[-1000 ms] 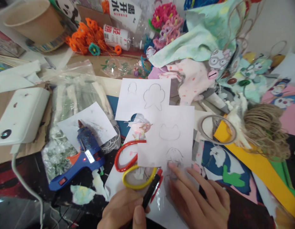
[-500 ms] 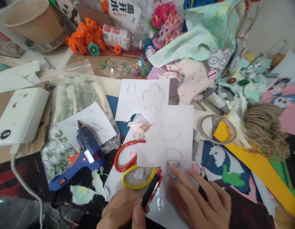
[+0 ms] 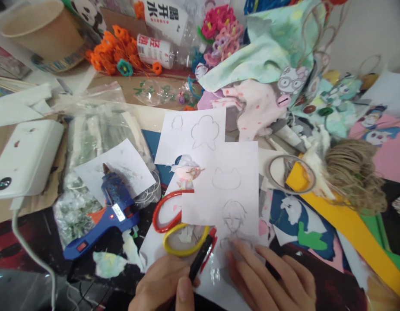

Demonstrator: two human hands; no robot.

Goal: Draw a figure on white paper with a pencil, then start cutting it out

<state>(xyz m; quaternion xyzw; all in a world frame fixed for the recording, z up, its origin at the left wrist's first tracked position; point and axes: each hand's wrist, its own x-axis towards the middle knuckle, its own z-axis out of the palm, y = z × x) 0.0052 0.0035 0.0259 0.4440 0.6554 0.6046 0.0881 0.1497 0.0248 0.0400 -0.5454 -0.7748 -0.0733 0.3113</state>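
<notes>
My left hand (image 3: 167, 283) is closed round a black pen (image 3: 200, 259) with a red end and clip, at the bottom centre. Lying on the lower part of a white sheet (image 3: 203, 185), my right hand (image 3: 274, 276) has its fingers stretched out. Pencil sketches on that sheet show a cat-eared outline (image 3: 226, 179) and a short-haired figure (image 3: 234, 214), its lower part partly under my fingers. A second sheet (image 3: 166, 149) with a rounded outline lies behind. Scissors with one red handle (image 3: 157, 211) and one yellow handle (image 3: 169, 248) lie left of the sheet, their blades hidden.
A blue glue gun (image 3: 114, 214), its light on, rests by a plastic bag (image 3: 80, 129). Left is a white power bank (image 3: 28, 160) with a cable. To the right lie a tape roll (image 3: 268, 172), twine (image 3: 355, 172) and a yellow strip (image 3: 358, 242). Fabric (image 3: 268, 47) stands behind.
My right hand has slid down the sheet, uncovering the sketched figure's face and neck. My left hand keeps the pen in nearly the same place. The view has shifted slightly.
</notes>
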